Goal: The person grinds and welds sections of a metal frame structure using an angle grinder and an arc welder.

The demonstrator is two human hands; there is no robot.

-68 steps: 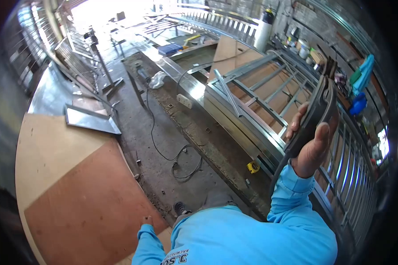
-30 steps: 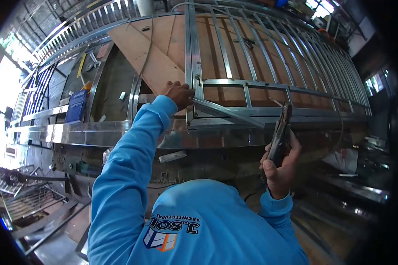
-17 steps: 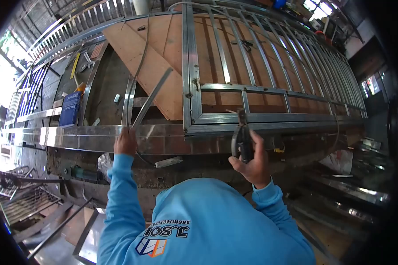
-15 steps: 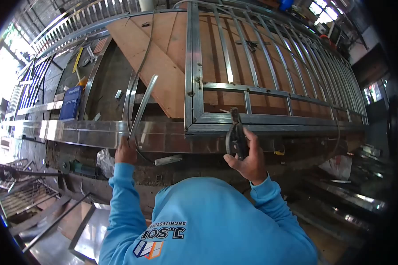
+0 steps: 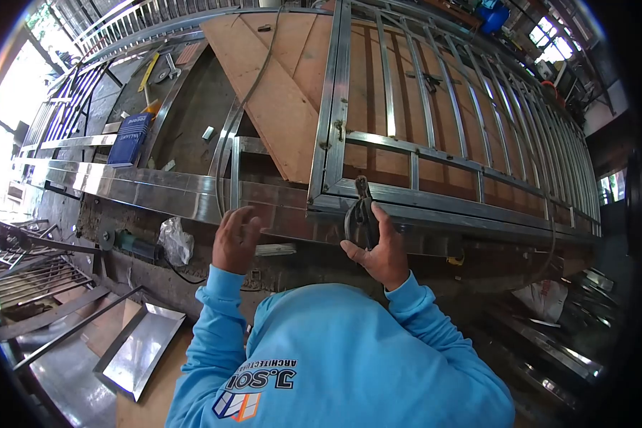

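Note:
My right hand (image 5: 384,253) is wrapped round a dark welding electrode holder (image 5: 364,217), whose jaws point up beside the lower left corner of the metal grille frame (image 5: 435,202). My left hand (image 5: 234,239) is over the near edge of the shiny metal bar (image 5: 171,191), with its fingers apart and nothing in them. A black cable (image 5: 253,89) runs down near my left fingers. Brown plywood sheets (image 5: 285,121) lie behind and beneath the grille.
A blue book (image 5: 128,140) rests at the left, near a yellow ruler (image 5: 148,71) and a wrench (image 5: 172,67). An angle grinder (image 5: 137,246) and a crumpled plastic bag (image 5: 176,241) are below the bar. A metal tray (image 5: 140,351) stands at lower left.
My left hand has let go of the thin metal strip, which no longer shows, and has moved right with fingers opened. My right hand has shifted slightly left with the holder. The view has turned.

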